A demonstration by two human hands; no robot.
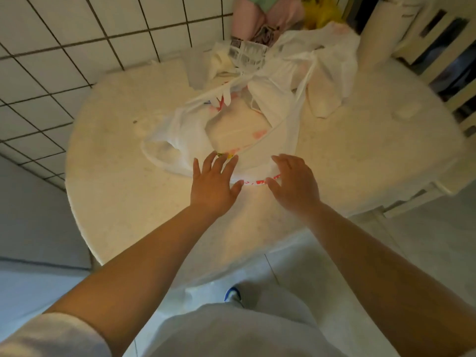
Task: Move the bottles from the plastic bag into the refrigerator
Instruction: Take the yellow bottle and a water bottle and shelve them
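Observation:
A white plastic bag with red print lies open on the round pale table. Pale shapes show through its mouth; I cannot make out single bottles. A bit of yellow label peeks out at the near rim. My left hand is spread flat at the bag's near edge, fingertips on the plastic. My right hand hovers beside it with relaxed fingers, over the red-printed rim. Neither hand holds anything. No refrigerator is in view.
A second white bag lies behind the first. A barcoded package sits at the back, a pale roll at the far right. A tiled wall borders the table on the left. Chairs stand at the right.

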